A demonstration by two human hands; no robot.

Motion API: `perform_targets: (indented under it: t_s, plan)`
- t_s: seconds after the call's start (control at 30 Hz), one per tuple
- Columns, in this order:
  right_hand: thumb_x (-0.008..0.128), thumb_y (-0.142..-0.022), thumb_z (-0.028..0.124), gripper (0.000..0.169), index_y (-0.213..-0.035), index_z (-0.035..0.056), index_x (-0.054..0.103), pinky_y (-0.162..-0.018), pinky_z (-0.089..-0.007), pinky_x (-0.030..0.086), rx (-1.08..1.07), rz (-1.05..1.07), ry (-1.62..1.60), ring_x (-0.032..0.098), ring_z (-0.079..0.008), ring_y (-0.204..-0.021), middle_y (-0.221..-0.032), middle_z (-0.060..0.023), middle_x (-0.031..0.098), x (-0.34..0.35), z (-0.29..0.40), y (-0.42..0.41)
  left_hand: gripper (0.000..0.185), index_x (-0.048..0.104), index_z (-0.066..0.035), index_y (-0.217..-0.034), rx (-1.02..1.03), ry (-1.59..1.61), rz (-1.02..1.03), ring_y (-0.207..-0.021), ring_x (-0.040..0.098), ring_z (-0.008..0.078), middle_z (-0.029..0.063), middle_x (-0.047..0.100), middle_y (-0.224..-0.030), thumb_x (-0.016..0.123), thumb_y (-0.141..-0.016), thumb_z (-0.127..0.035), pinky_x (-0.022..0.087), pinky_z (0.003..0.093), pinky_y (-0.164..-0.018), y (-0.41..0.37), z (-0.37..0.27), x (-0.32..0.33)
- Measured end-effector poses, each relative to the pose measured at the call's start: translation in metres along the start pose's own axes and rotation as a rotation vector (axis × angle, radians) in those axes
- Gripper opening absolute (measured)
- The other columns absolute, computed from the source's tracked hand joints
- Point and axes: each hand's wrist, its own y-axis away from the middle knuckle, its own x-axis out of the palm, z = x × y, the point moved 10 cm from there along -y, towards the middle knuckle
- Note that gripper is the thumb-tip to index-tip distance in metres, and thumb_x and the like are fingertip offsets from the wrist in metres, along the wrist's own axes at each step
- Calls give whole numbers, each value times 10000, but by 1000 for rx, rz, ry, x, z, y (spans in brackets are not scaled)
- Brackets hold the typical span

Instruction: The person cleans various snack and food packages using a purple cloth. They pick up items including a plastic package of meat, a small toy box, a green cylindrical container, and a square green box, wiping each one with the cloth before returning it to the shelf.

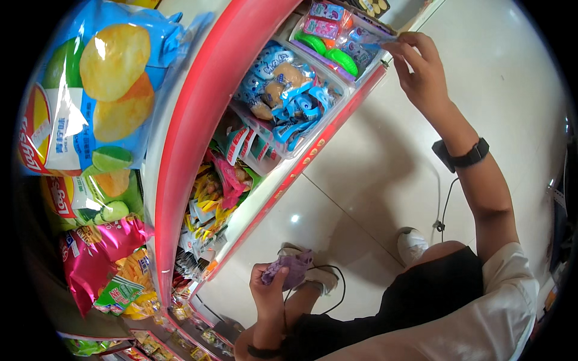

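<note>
My left hand (270, 289) grips a crumpled purple cloth (293, 267) low in the view, above the floor. At the upper right my right hand (420, 67), with a black watch on its wrist, reaches to the end of the shelf. Its fingertips pinch the edge of a clear bluish plastic packet (375, 41) at the corner of a clear bin (332, 61). That bin holds wrapped toys or sweets with bright green and orange parts. Beside it stands a second clear bin (344, 97), filled with blue packets and brown figures.
A red-edged upper shelf (194, 113) curves along the left, with Lay's chip bags (113, 81) and a pink snack bag (104, 252) beyond it. Small snack packets (210, 203) crowd the lower shelf. A black cable (344, 289) lies on the tiled floor (352, 180) near my shoes.
</note>
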Motion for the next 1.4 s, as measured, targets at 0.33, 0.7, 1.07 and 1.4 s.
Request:
perform_targets:
  t_s: [0.33, 0.7, 1.07, 1.4]
  plan:
    - [631, -754, 24, 266, -1007, 46, 711, -863, -347, 524, -30, 436, 412, 596, -262, -1021, -1045, -100, 636, 77, -7, -17, 205, 555, -24, -900, 13, 33, -9, -755, 559, 59, 18, 611, -834, 746, -826, -24, 486, 215, -691, 16, 13, -6]
    - [584, -848, 110, 365, -1196, 191, 656, -830, -401, 530, 29, 766, 410, 661, -280, -988, -1030, -81, 686, 117, -23, -10, 192, 563, -15, -893, 13, -22, 40, -759, 572, 66, 22, 622, -826, 743, -830, -26, 491, 219, -690, 22, 10, 11]
    - [568, -863, 117, 369, -1206, 233, 640, -788, -421, 557, 85, 1008, 462, 684, -255, -991, -1040, -74, 706, 145, -26, -14, 191, 562, -15, -894, 53, -21, 110, -772, 582, 67, 32, 638, -838, 741, -827, -13, 493, 220, -703, 20, -9, 36]
    - [621, -799, -7, 415, -1185, 137, 565, -834, -409, 537, -9, 429, 133, 611, -314, -1038, -1070, -105, 603, 73, -11, -23, 189, 568, -20, -889, 39, -40, 129, -750, 565, 60, 20, 627, -820, 745, -823, -17, 482, 215, -693, 18, -14, 50]
